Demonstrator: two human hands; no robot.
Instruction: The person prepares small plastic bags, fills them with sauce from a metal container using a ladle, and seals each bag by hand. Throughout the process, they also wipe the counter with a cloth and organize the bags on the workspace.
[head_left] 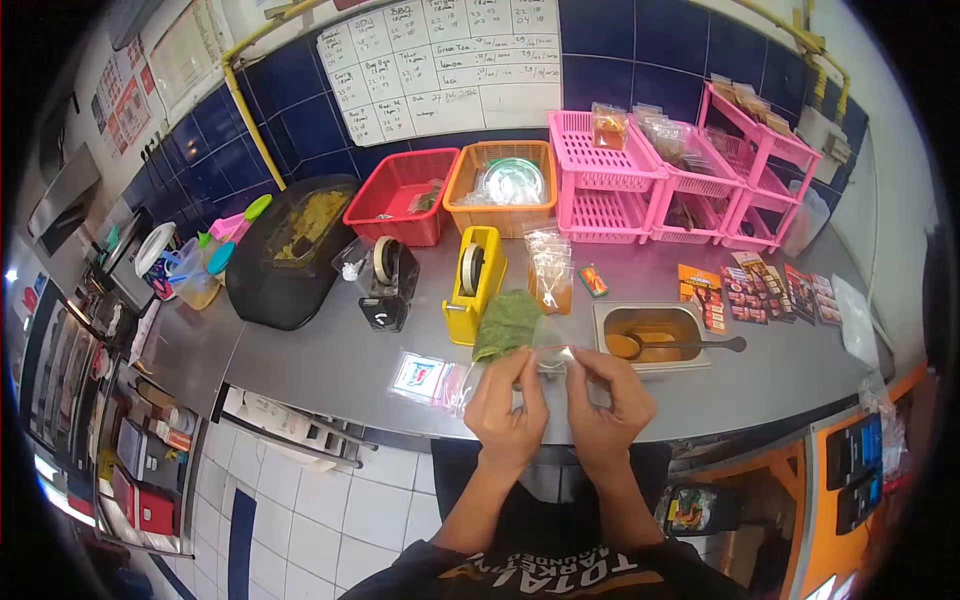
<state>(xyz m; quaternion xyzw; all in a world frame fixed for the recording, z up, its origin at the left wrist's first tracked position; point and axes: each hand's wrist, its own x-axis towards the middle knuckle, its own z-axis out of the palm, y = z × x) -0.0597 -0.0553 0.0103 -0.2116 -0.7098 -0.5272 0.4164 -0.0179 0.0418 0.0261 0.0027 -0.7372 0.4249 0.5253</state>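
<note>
In the head view, my left hand (507, 412) and my right hand (608, 408) pinch the top edge of a small clear plastic bag (550, 350) between thumbs and fingers. Just behind the left hand lies a crumpled green cloth (506, 322). A steel pan (655, 369) of brown sauce (660, 337) stands right behind the right hand, with a dark-handled ladle (715, 344) resting in it. Left of my left hand is a pile of flat clear bags (432, 380) with a printed label. Filled sauce bags (549, 275) stand beyond the cloth.
A yellow tape dispenser (472, 290) and a black tape dispenser (388, 285) stand to the left. Farther back are a red basket (400, 195), an orange basket (500, 220) and pink racks (605, 180). Printed sachets (750, 290) lie at the right. The counter's front edge is near my wrists.
</note>
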